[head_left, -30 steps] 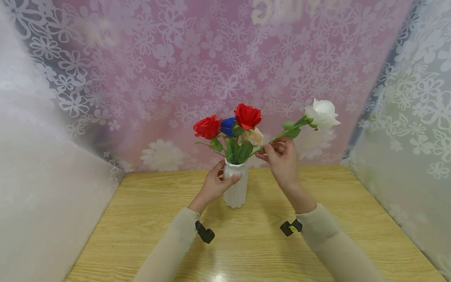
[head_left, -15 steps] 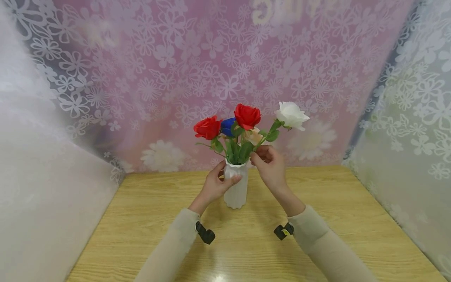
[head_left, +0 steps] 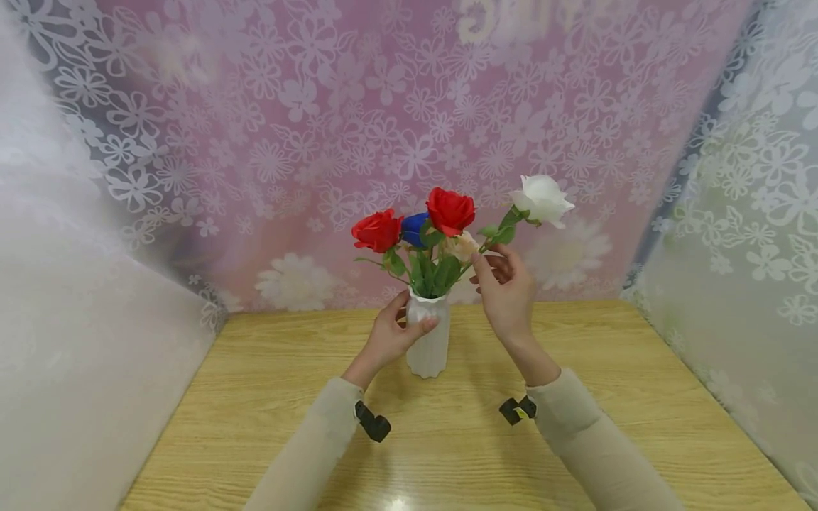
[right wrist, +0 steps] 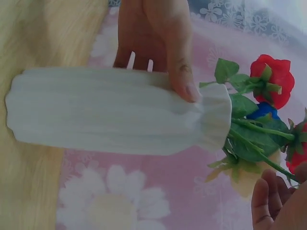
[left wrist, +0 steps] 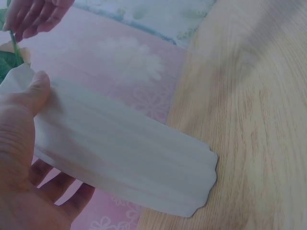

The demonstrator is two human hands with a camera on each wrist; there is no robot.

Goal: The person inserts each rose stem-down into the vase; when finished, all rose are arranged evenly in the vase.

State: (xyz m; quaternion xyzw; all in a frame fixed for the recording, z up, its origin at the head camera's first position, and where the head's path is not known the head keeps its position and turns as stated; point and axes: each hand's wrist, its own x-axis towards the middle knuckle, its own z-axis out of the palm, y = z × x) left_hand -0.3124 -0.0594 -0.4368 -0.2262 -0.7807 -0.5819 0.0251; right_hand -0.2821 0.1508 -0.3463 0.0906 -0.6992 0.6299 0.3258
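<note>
In the head view my left hand (head_left: 391, 337) grips the upper part of a white fluted vase (head_left: 428, 348) that stands upright on the table. My right hand (head_left: 511, 298) pinches the green stem of a white rose (head_left: 543, 199) to the right of the vase. That rose leans out to the right, its stem (right wrist: 273, 165) running down to the vase's mouth in the right wrist view. Inside the vase are two red roses, one at left (head_left: 377, 231) and one higher up (head_left: 451, 211), a blue flower (head_left: 414, 229) and a peach flower (head_left: 461, 245). Their lower stems are hidden.
A wood-grain table (head_left: 287, 411) lies beneath both arms. Behind it rises a pink flower-patterned sheet (head_left: 358, 142); pale sheets bound the left side (head_left: 83, 341) and the right side (head_left: 754, 284). Each wrist carries a small black camera.
The right hand and white rose first swung left toward the vase, then shifted slightly up and right. The left hand has stayed on the vase.
</note>
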